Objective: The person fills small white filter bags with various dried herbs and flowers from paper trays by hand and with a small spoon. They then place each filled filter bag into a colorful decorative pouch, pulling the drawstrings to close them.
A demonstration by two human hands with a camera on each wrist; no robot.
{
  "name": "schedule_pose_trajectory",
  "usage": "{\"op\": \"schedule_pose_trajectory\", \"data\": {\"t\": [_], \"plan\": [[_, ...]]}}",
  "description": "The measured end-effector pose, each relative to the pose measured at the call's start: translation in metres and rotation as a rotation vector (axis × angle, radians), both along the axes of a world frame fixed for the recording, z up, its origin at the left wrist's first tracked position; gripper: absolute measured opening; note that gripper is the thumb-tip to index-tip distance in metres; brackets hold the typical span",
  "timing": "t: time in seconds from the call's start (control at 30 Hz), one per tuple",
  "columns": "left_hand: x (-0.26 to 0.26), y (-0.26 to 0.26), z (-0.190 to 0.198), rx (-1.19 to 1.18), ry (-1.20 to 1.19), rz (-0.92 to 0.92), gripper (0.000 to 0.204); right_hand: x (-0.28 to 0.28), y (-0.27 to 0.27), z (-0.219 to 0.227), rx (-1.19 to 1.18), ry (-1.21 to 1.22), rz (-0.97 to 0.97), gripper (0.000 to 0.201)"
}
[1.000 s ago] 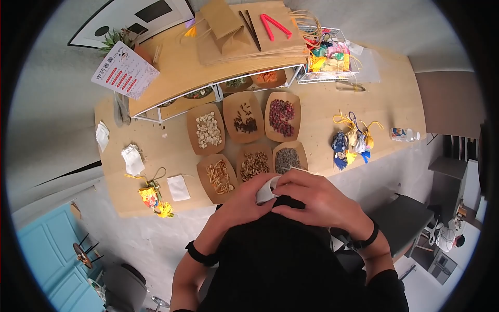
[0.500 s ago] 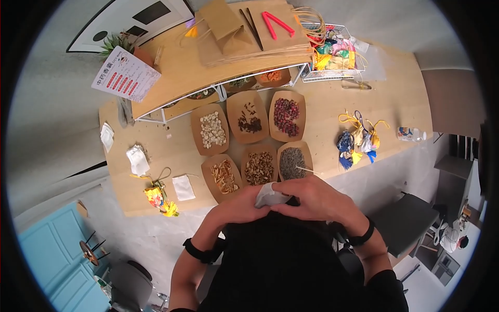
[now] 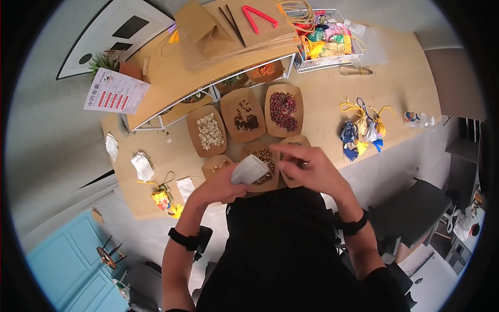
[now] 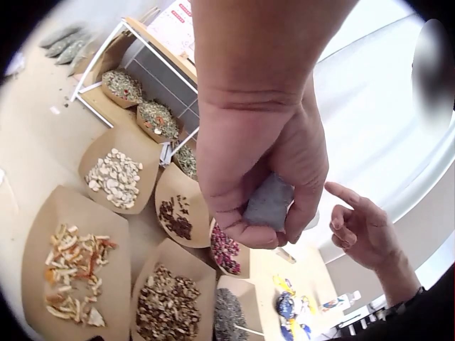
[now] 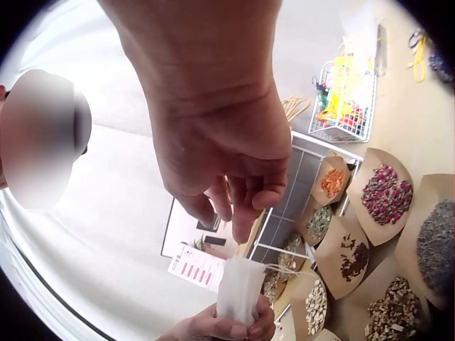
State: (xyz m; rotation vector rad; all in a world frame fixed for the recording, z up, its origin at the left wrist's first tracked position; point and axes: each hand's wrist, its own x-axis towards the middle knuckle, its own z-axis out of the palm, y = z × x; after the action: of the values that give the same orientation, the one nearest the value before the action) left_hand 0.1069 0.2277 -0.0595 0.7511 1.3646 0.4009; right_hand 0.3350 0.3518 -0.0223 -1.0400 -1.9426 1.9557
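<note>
A small white pouch (image 3: 249,169) is gripped by my left hand (image 3: 218,186) over the near trays. In the right wrist view the pouch (image 5: 239,290) stands upright, a string trailing from its top. My left hand (image 4: 263,170) curls its fingers round it in the left wrist view. My right hand (image 3: 312,167) is just to the right of the pouch, apart from it, holding nothing, its index finger extended and the others loosely bent. Beneath the hands are trays of brown chopped pieces (image 4: 168,302) and grey-purple buds (image 4: 229,312).
Trays of white slices (image 3: 210,131), dark cloves (image 3: 245,116) and red buds (image 3: 284,111) lie ahead. A wire basket (image 3: 327,58) stands back right, tasselled sachets (image 3: 362,130) and a bottle (image 3: 418,119) on the right. White pouches (image 3: 141,166) lie on the left.
The hands, together around the pouch before, have come apart. My left hand has moved slightly left with the pouch; my right hand has let go and risen. The head view has shifted.
</note>
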Motion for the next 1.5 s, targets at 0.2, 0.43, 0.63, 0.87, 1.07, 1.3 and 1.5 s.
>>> {"op": "schedule_pose_trajectory", "data": {"t": [0.2,0.43,0.63,0.87,1.07,1.3,1.5], "plan": [[-0.041,0.029,-0.035,0.058,0.181,-0.079,0.049,0.044,0.001,-0.043,-0.078,-0.121,-0.210,0.033],[-0.070,0.094,-0.081,-0.116,0.231,-0.277,0.036,0.089,-0.032,-0.085,-0.129,-0.202,-0.342,0.032],[-0.067,0.141,-0.094,-0.355,0.512,-0.494,0.026,0.107,-0.048,-0.103,-0.251,-0.216,-0.429,0.033],[-0.055,0.151,-0.102,-0.358,0.577,-0.663,0.020,0.129,-0.050,-0.108,-0.278,-0.234,-0.535,0.032],[-0.059,0.151,-0.097,-0.359,0.525,-0.605,0.025,0.134,-0.049,-0.106,-0.258,-0.248,-0.551,0.033],[-0.057,0.136,-0.099,-0.357,0.514,-0.477,0.027,0.147,-0.060,-0.122,-0.246,-0.310,-0.551,0.034],[-0.052,0.124,-0.092,-0.353,0.552,-0.452,0.029,0.149,-0.061,-0.124,-0.217,-0.378,-0.518,0.035]]}}
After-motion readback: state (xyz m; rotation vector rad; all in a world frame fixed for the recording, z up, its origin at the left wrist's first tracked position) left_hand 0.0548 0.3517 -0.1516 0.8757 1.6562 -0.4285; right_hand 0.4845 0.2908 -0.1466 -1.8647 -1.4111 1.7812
